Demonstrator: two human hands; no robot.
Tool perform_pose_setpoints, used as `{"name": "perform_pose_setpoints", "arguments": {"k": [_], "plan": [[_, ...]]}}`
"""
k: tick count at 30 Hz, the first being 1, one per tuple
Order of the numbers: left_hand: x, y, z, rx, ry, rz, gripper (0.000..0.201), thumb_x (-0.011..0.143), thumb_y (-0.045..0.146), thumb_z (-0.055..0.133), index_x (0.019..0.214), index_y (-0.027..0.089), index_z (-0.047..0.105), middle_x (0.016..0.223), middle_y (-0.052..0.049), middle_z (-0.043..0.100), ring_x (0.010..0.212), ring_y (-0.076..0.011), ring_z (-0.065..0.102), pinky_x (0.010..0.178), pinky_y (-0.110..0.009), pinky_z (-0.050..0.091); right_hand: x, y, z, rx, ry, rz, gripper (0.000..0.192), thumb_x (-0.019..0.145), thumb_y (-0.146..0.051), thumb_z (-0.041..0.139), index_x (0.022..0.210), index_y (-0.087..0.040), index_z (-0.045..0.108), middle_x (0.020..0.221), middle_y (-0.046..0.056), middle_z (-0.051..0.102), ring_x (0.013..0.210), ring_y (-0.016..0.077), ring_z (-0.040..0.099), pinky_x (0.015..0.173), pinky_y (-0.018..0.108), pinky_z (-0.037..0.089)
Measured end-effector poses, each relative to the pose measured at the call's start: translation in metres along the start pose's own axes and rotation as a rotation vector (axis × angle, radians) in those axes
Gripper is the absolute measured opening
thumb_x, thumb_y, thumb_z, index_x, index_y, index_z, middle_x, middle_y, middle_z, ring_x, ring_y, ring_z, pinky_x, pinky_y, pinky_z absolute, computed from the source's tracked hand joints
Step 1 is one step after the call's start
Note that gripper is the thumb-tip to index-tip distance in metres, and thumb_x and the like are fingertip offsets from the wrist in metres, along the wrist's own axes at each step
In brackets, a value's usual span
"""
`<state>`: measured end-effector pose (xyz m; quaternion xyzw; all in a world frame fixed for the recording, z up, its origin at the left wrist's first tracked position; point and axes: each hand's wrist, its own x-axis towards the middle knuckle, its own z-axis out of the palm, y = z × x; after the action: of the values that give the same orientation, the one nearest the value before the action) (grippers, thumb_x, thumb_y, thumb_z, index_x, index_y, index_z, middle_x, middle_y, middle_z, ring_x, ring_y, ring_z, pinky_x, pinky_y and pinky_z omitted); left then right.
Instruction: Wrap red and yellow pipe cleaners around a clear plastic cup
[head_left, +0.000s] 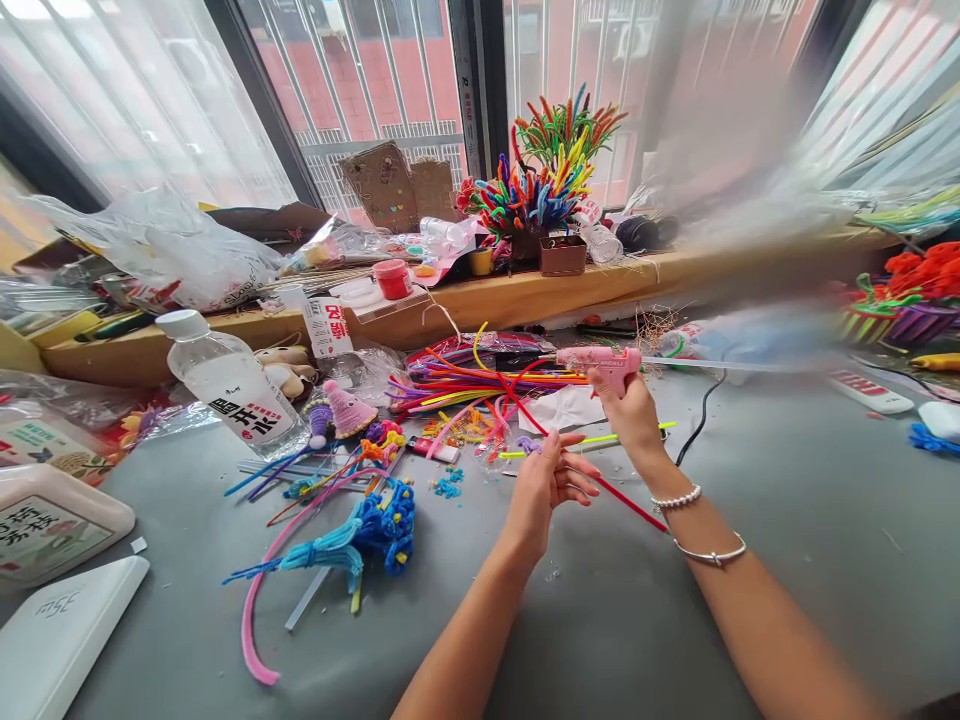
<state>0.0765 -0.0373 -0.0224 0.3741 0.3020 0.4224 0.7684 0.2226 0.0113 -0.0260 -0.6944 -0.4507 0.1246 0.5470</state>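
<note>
Likely gluing: right hand (634, 418) grips glue gun (600, 359) toward desk's (615, 630) far edge, left hand (535, 494) half-curled, hold unclear; next needs steady aim.

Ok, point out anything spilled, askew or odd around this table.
Small blue bits lie scattered loose on the gray table, like spilled scraps. The water bottle appears tilted, though that may be lens distortion. A blur smears the picture's right side. The pink glue gun in the right hand shows nothing amiss.

Plastic and fuzz
Glue gun (600, 358), smooth plastic; bottle (225, 375), clear glossy plastic; blue flowers (386, 525), fuzzy; tabletop (825, 560), smooth.
</note>
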Motion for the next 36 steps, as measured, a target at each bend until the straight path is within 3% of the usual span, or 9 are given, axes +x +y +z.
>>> {"name": "perform_pose_setpoints", "arguments": {"k": [2, 4, 11, 14, 19, 30, 36], "plan": [[0.000, -0.001, 0.000, -0.003, -0.004, 0.001, 0.053, 0.069, 0.058, 0.052, 0.092, 0.011, 0.058, 0.060, -0.003, 0.061, 0.046, -0.0103, 0.055, 0.045, -0.021, 0.041, 0.000, 0.000, 0.001, -0.066, -0.014, 0.013, 0.055, 0.055, -0.055, 0.063, 0.090, -0.014, 0.053, 0.078, 0.008, 0.062, 0.066, 0.0193, 0.056, 0.059, 0.030, 0.042], [0.001, -0.001, -0.001, -0.008, -0.002, -0.004, 0.053, 0.068, 0.058, 0.052, 0.092, 0.011, 0.058, 0.059, -0.003, 0.060, 0.046, -0.0104, 0.054, 0.045, -0.022, 0.041, 0.000, 0.000, 0.001, -0.120, -0.032, 0.029, 0.055, 0.053, -0.048, 0.065, 0.093, -0.013, 0.053, 0.082, 0.009, 0.062, 0.068, 0.0198, 0.056, 0.060, 0.030, 0.041], [0.000, 0.000, 0.000, -0.008, -0.017, 0.005, 0.053, 0.069, 0.058, 0.052, 0.091, 0.011, 0.058, 0.059, -0.003, 0.059, 0.045, -0.0099, 0.052, 0.046, -0.023, 0.041, 0.000, 0.002, 0.004, -0.109, -0.108, 0.028, 0.027, 0.057, -0.034, 0.058, 0.076, -0.015, 0.053, 0.067, 0.005, 0.061, 0.059, 0.0177, 0.054, 0.057, 0.030, 0.041], [-0.001, 0.000, 0.001, -0.010, -0.015, 0.002, 0.053, 0.069, 0.058, 0.051, 0.090, 0.010, 0.057, 0.058, -0.003, 0.059, 0.045, -0.0101, 0.052, 0.046, -0.023, 0.041, 0.000, 0.003, 0.006, -0.048, -0.179, 0.011, 0.024, 0.057, -0.031, 0.058, 0.074, -0.015, 0.054, 0.070, 0.006, 0.064, 0.065, 0.0200, 0.058, 0.061, 0.031, 0.044], [-0.002, 0.001, 0.002, -0.018, -0.006, -0.010, 0.049, 0.071, 0.054, 0.052, 0.090, 0.010, 0.057, 0.058, -0.003, 0.059, 0.045, -0.0098, 0.052, 0.046, -0.022, 0.042, -0.001, 0.007, 0.008, 0.127, -0.324, -0.011, 0.029, 0.060, -0.022, 0.054, 0.088, -0.015, 0.055, 0.083, 0.008, 0.068, 0.079, 0.0209, 0.064, 0.071, 0.031, 0.048], [-0.002, 0.001, 0.001, -0.027, -0.015, -0.010, 0.044, 0.072, 0.051, 0.052, 0.090, 0.010, 0.057, 0.059, -0.003, 0.058, 0.045, -0.0100, 0.052, 0.047, -0.023, 0.043, -0.003, 0.006, 0.010, 0.377, -0.440, 0.029, 0.039, 0.063, -0.030, 0.055, 0.098, -0.012, 0.053, 0.092, 0.011, 0.067, 0.088, 0.0243, 0.063, 0.071, 0.034, 0.052], [-0.002, 0.000, 0.000, -0.023, -0.024, -0.008, 0.046, 0.073, 0.051, 0.051, 0.092, 0.010, 0.056, 0.058, -0.002, 0.058, 0.045, -0.0098, 0.051, 0.047, -0.023, 0.043, -0.007, 0.000, 0.008, 0.444, -0.455, 0.054, 0.033, 0.064, -0.029, 0.055, 0.093, -0.014, 0.052, 0.102, 0.011, 0.062, 0.090, 0.0238, 0.063, 0.066, 0.031, 0.054]]}}
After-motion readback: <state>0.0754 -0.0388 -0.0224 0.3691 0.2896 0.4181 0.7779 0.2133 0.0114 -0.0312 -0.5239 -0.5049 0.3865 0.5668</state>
